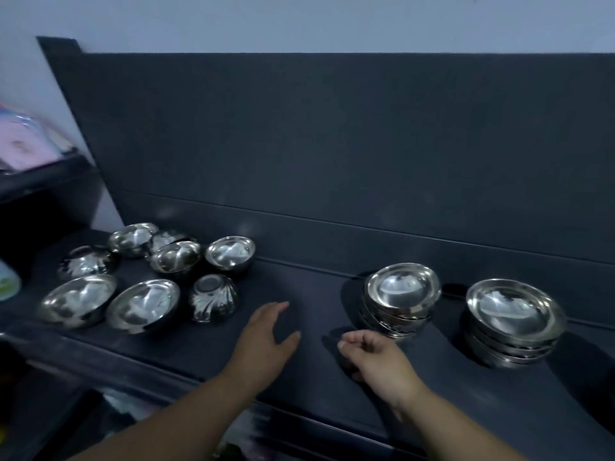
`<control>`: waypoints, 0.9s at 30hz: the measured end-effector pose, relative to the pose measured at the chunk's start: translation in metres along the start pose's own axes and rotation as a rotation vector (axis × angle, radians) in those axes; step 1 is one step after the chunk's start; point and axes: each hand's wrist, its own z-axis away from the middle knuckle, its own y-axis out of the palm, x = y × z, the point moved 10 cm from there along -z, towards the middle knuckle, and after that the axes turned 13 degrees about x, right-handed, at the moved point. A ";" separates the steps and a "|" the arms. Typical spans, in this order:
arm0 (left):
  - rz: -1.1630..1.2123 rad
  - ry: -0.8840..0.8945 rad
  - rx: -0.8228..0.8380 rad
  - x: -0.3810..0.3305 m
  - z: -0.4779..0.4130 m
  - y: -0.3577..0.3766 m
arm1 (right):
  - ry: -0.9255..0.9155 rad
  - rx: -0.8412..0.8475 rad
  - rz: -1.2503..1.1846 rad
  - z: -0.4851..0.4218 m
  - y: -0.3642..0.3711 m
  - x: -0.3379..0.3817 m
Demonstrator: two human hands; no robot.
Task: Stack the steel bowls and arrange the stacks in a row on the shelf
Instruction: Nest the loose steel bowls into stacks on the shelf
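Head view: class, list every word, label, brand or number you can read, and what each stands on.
No text can be read.
White bottle, left edge: green label, too blurred to read.
Pink packets, upper left: too blurred to read.
Steel bowls: no marks visible.

Likely a home kitchen storage corner: loose and stacked steel bowls are sitting on a dark shelf against a pale wall, pink packaged cloths lying nearby.
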 end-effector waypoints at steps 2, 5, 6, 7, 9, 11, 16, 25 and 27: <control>-0.028 0.017 -0.048 0.014 0.007 -0.026 | -0.006 0.012 0.021 -0.009 0.020 0.008; -0.049 0.051 -0.131 0.037 0.016 -0.072 | -0.016 0.020 0.046 -0.024 0.052 0.023; -0.062 0.070 -0.163 0.045 0.018 -0.089 | -0.021 0.018 0.055 -0.029 0.064 0.029; -0.081 0.082 -0.191 0.053 0.020 -0.106 | -0.029 0.018 0.077 -0.035 0.077 0.037; -0.117 0.063 -0.233 0.075 0.023 -0.140 | -0.051 0.018 0.130 -0.048 0.103 0.053; -0.132 0.014 -0.285 0.101 0.026 -0.174 | -0.068 0.017 0.185 -0.064 0.132 0.066; -0.127 -0.167 -0.137 0.172 0.016 -0.210 | -0.115 -0.018 0.400 -0.103 0.190 0.089; -0.142 -0.118 0.073 0.190 0.000 -0.203 | -0.024 0.032 0.857 -0.139 0.234 0.097; -0.147 -0.107 0.103 0.189 0.000 -0.201 | 0.008 0.062 0.875 -0.146 0.234 0.091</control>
